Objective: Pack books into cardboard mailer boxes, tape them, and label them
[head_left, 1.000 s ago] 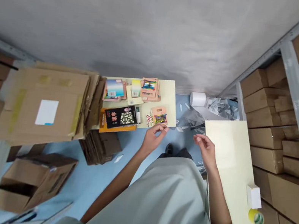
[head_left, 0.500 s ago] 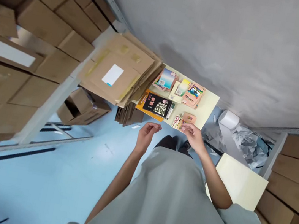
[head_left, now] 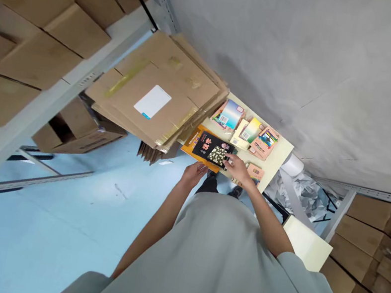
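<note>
A black book [head_left: 214, 148] with a patterned cover lies over an orange book [head_left: 194, 141] on a cream-coloured table [head_left: 279, 161]. My right hand [head_left: 239, 170] is at the right end of the black book, its fingers closed at that edge with the fingertips over the cover. My left hand [head_left: 193, 174] is at the near edge of the orange book, fingers curled together; whether they pinch the edge is hidden. A pink pack [head_left: 254, 173] lies partly behind my right hand. Farther back are a blue-covered booklet [head_left: 230, 113], a yellow-green booklet [head_left: 252, 130] and a pink booklet [head_left: 265, 141].
Flattened cardboard boxes [head_left: 182, 91] are piled at the table's left. Shelves of cartons [head_left: 42, 49] stand at left, with more cartons [head_left: 367, 222] at right. A paper roll [head_left: 293, 165] and crumpled paper [head_left: 303, 191] lie by the grey wall [head_left: 294, 58].
My right hand has moved left from the small packs to the black book. My left hand has come up to the orange book's near edge. The camera view has shifted.
</note>
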A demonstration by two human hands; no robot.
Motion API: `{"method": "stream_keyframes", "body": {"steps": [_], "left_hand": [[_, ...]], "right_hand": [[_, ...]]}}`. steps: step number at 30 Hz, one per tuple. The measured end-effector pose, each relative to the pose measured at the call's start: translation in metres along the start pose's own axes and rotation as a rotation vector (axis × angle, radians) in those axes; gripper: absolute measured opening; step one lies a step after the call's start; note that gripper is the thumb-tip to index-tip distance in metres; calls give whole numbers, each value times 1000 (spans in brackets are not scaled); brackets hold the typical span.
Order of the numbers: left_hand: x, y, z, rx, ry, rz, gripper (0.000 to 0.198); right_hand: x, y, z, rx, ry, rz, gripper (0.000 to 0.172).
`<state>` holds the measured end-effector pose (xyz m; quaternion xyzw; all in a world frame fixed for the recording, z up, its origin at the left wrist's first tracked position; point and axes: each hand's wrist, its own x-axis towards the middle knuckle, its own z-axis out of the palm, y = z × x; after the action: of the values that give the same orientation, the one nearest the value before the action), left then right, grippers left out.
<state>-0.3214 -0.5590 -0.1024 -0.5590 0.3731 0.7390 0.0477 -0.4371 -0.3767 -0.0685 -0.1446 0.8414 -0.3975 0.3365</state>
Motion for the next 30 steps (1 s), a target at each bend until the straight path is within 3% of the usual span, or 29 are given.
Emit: {"method": "stream_keyframes", "body": {"steps": [4, 8, 13, 18, 21, 25, 28, 30], "left_hand": [[34, 19, -5, -2, 45, -7, 16], [51, 28, -12, 16, 57, -41, 29], [52, 31, -15, 66, 78, -15, 39], [39, 41, -15, 140, 23, 157, 44], [28, 52, -17, 208, -50, 287, 47], [10, 73, -14, 362, -263, 621, 51], [-3, 88, 4, 469, -457, 738, 52], [-12, 91, 26, 550, -595, 727, 53]], "right_hand": [[33, -10, 25, -253, -95, 79, 46], [43, -13, 45, -412, -142, 146, 50], [40, -13, 55, -505, -163, 210, 51], [29, -9, 54, -452, -143, 206, 56], [17, -2, 52, -245, -23, 151, 57], [-13, 7, 44, 1, 269, 75, 68], [-46, 12, 34, 203, 499, 97, 82], [-75, 15, 27, 398, 559, 118, 82]]}}
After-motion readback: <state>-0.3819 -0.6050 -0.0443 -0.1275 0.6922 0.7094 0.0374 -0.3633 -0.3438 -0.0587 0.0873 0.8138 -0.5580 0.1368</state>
